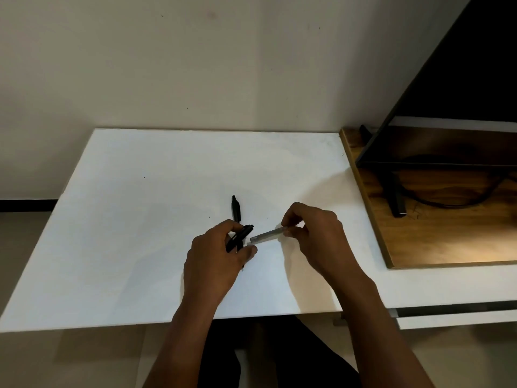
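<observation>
My left hand (pixel 216 256) grips a short black pen part (pixel 242 234) between thumb and fingers, low over the white table (pixel 140 219). Just to its right, my right hand (pixel 313 233) pinches a thin grey tube (pixel 265 236) by its right end; the tube's free left end points at the black part, a small gap apart. A black pen (pixel 236 209) lies on the table just behind my left hand, its near end hidden by that hand.
A wooden board (pixel 447 233) lies at the table's right side and carries a dark monitor (pixel 461 79) on a black stand with a cable. A pale wall rises behind the table. My legs show below the near edge.
</observation>
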`<action>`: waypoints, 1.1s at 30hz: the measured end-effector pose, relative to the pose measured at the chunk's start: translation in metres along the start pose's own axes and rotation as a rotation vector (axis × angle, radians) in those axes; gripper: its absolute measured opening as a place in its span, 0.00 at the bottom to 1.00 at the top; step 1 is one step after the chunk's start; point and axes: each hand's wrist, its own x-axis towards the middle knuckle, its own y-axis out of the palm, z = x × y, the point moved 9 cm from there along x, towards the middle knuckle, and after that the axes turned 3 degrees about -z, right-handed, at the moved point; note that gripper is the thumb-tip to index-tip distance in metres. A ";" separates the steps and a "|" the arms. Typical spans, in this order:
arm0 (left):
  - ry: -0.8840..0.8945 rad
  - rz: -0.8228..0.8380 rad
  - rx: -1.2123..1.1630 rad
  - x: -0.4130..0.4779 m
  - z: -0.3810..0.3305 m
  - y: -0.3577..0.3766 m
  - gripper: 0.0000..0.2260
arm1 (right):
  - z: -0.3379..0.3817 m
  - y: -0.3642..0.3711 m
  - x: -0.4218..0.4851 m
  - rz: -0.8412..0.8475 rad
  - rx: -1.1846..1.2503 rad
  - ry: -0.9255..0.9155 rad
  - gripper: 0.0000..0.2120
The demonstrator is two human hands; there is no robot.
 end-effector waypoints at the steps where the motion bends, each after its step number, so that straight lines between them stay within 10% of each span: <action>1: -0.002 -0.002 -0.011 0.000 0.001 0.000 0.12 | -0.002 -0.003 0.000 -0.002 0.027 0.009 0.10; 18: -0.078 -0.072 -0.673 0.002 -0.009 -0.019 0.03 | -0.006 0.040 -0.017 0.225 1.180 0.508 0.08; 33: -0.074 -0.176 -0.721 0.003 -0.006 -0.031 0.03 | 0.003 0.065 -0.028 0.322 1.492 0.755 0.11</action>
